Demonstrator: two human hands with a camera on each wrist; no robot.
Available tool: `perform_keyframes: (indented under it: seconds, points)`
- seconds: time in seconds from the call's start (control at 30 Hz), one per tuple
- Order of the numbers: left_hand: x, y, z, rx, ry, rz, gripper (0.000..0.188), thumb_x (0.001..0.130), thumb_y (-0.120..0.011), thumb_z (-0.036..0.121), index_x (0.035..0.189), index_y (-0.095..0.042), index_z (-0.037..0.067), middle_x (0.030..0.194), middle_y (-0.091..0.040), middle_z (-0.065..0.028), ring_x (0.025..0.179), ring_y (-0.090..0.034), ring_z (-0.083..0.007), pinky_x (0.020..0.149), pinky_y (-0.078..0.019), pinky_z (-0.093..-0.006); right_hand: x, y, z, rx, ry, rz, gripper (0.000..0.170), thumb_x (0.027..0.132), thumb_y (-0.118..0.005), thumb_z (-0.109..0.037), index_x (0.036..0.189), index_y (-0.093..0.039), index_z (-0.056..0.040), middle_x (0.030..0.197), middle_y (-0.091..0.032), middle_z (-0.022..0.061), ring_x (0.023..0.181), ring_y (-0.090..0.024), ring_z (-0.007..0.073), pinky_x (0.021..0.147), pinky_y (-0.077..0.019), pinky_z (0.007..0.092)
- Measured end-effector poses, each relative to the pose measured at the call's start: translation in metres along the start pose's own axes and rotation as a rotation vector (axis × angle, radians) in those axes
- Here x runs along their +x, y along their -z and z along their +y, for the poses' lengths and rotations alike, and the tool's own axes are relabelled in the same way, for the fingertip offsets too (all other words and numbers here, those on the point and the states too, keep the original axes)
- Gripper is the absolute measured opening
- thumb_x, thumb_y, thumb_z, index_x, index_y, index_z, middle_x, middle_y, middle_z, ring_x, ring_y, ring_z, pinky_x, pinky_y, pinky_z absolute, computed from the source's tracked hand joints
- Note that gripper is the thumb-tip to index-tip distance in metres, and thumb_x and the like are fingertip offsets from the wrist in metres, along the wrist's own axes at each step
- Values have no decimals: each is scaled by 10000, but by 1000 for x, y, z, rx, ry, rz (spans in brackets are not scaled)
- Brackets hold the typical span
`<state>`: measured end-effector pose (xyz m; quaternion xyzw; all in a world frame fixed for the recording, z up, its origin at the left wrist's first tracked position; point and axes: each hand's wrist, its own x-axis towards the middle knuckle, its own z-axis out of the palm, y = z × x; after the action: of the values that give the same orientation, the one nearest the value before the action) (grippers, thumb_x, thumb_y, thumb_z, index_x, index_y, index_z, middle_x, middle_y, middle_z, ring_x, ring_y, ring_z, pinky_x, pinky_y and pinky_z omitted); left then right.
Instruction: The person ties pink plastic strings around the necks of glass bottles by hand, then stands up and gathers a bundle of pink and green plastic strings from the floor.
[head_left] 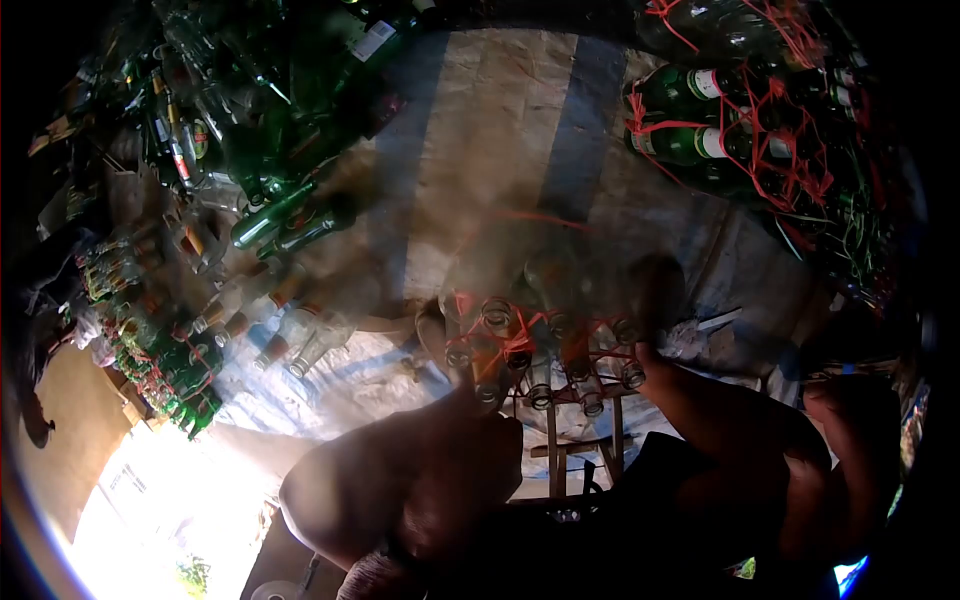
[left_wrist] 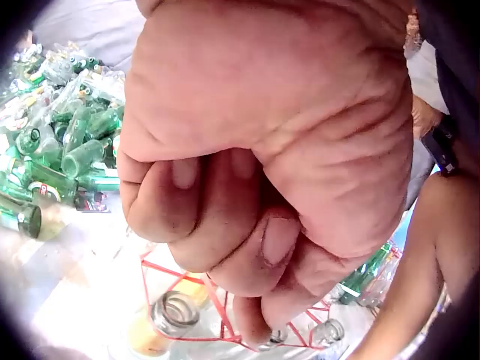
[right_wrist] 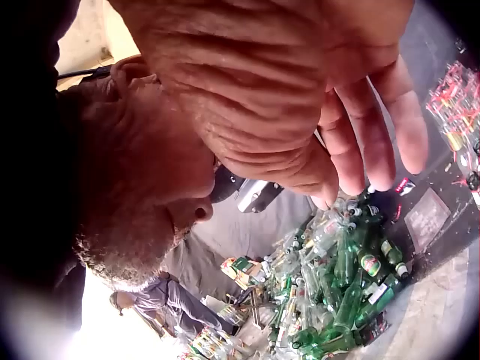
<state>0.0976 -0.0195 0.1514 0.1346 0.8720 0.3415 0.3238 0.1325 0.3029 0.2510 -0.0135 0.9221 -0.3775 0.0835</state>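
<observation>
A bundle of clear glass bottles is laced together with red plastic string, necks toward the person. My left hand is curled at the bundle, fingertips folded into the palm. Red string runs up to its fingers, and an open bottle mouth shows just below. In the head view the left hand is at the near side of the bottle necks. My right hand is raised close to the person's head, its fingers extended; no held thing shows there.
Loose green and clear bottles lie in a large heap on the left side. String-tied green bottles lie at the far right. A striped sheet covers the ground. Another person is in the background, near more bottles.
</observation>
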Motion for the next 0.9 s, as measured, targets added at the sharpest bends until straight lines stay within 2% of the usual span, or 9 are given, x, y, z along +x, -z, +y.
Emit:
perform_keyframes:
  seconds: [0.17, 0.3, 0.33, 0.53, 0.63, 0.73, 0.77, 0.83, 0.9]
  points:
    - [-7, -4, 17, -318, 411, 158, 208, 859, -614, 134, 957, -602, -50, 817, -622, -109, 679, -612, -233, 686, -516, -310, 0, -8, -15, -117, -149, -22, 321, 836, -578, 21, 1152, -611, 62, 985, -683, 206, 880, -668, 310, 775, -542, 396]
    - [-6, 19, 50, -439, 526, 160, 219, 875, -605, 135, 938, -592, -74, 817, -619, -116, 693, -607, -237, 729, -523, -314, 24, -28, -6, 48, -44, 82, 253, 824, -630, 52, 1076, -650, 56, 916, -690, 158, 813, -667, 264, 717, -539, 360]
    - [-5, 27, 59, -461, 548, 147, 223, 879, -603, 136, 933, -589, -79, 817, -618, -118, 697, -605, -238, 739, -524, -315, 27, -28, -8, 33, -56, 68, 263, 786, -637, 93, 1047, -651, 70, 937, -699, 245, 769, -675, 249, 572, -507, 358]
    - [-7, 49, 82, -484, 596, 48, 211, 897, -575, 118, 909, -576, -92, 823, -608, -122, 717, -600, -238, 783, -534, -321, 29, -52, -7, 131, -163, -56, 343, 793, -657, 58, 1131, -630, 6, 928, -611, 171, 797, -622, 317, 675, -516, 398]
    - [-24, 22, 31, -182, 339, -86, 113, 891, -521, 58, 910, -574, -40, 841, -593, -111, 725, -604, -224, 757, -537, -326, 27, -64, -15, 126, -265, -160, 357, 806, -655, 55, 1155, -640, -17, 987, -670, 155, 869, -651, 333, 777, -534, 399]
    - [-46, -87, -109, 1087, -835, -27, 108, 884, -467, -2, 910, -572, 12, 859, -577, -100, 732, -608, -210, 731, -541, -331, 21, -80, -19, 164, -207, -223, 447, 807, -648, 46, 1241, -590, -41, 1127, -628, 163, 970, -632, 353, 824, -531, 415]
    - [-36, -83, -90, 1080, -831, -24, 108, 884, -467, -2, 910, -572, 12, 859, -577, -100, 732, -608, -210, 731, -541, -331, 21, -83, -22, 157, -219, -300, 494, 799, -645, 49, 1277, -565, -47, 1157, -611, 166, 1008, -622, 354, 842, -529, 410]
    - [-13, -71, -30, 632, 68, -390, 213, 845, -526, 164, 965, -700, 138, 773, -688, -160, 723, -687, -356, 645, -545, -504, 18, -103, -13, 96, -201, -318, 546, 778, -645, 59, 1303, -540, -50, 1185, -586, 165, 1048, -607, 352, 860, -524, 403]
    - [-11, -63, -10, 478, 146, -307, 221, 844, -522, 170, 955, -712, 149, 788, -689, -165, 746, -685, -361, 667, -542, -507, 10, -124, -12, 42, -193, -335, 598, 757, -646, 68, 1329, -516, -52, 1213, -561, 165, 1088, -591, 351, 878, -519, 396]
